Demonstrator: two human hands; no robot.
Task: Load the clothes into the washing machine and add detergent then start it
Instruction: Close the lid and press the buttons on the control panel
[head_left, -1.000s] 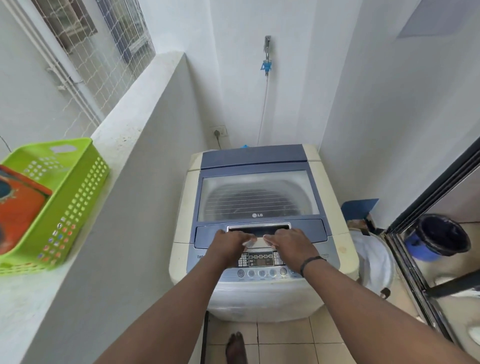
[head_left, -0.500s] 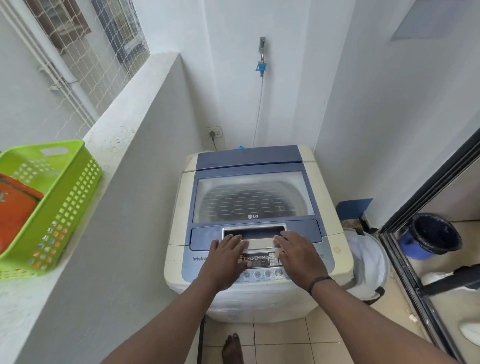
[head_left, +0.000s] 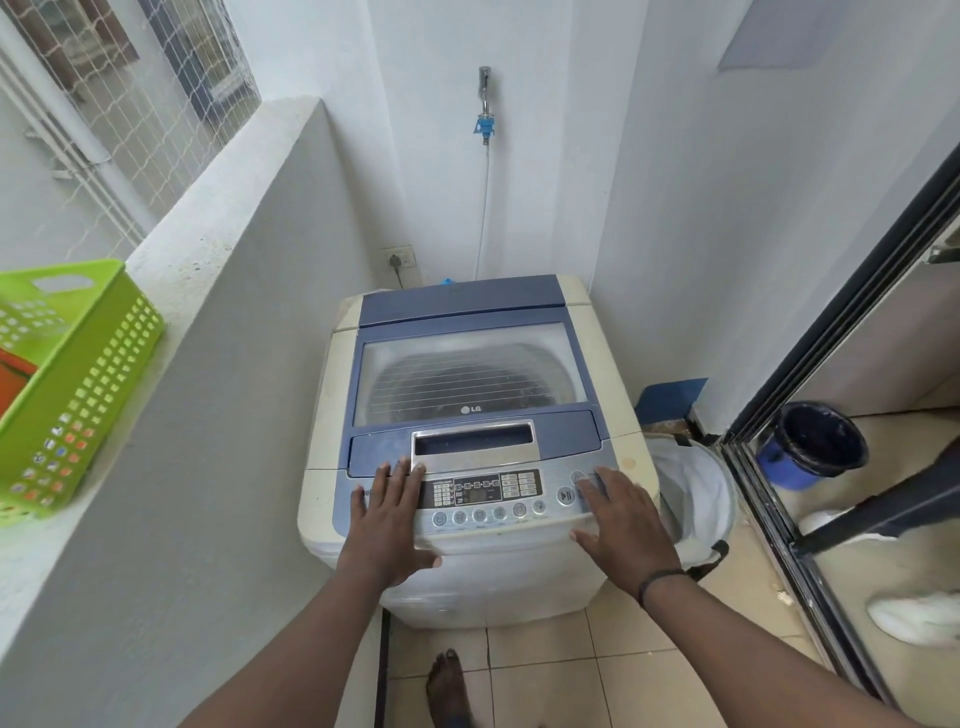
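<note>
Hands lie flat on the front of the washing machine (head_left: 467, 395), one at each end of its control panel (head_left: 480, 493). The left hand (head_left: 387, 519) rests at the panel's 9 o'clock end with straight fingers spread, the fingertips touching the lower left corner of the silver lid handle (head_left: 474, 446) and the thumb stretched along the front edge. The right hand (head_left: 623, 525) rests at the 3 o'clock end, fingers straight and relaxed, fingertips lying over the round buttons there; a dark band (head_left: 657, 579) circles its wrist. Neither hand grips anything.

The machine's lid (head_left: 467, 374) is down, and through its clear window the drum shows dimly; whether clothes lie inside cannot be told. At 9 o'clock from the machine a green basket (head_left: 78, 395) sits on a white ledge (head_left: 208, 244), with something orange in it, only partly seen. At 3 o'clock, just beside the machine on the tiled floor (head_left: 545, 670), stands a white laundry bag (head_left: 696, 493). Further toward 3 o'clock, past a dark sliding door frame (head_left: 841, 322), is a blue bucket (head_left: 810, 447). At 12 o'clock a tap (head_left: 484, 104) on the wall feeds a thin hose down behind the machine, near a wall socket (head_left: 399, 257). At 6 o'clock a bare foot (head_left: 447, 686) stands on the tiles.
</note>
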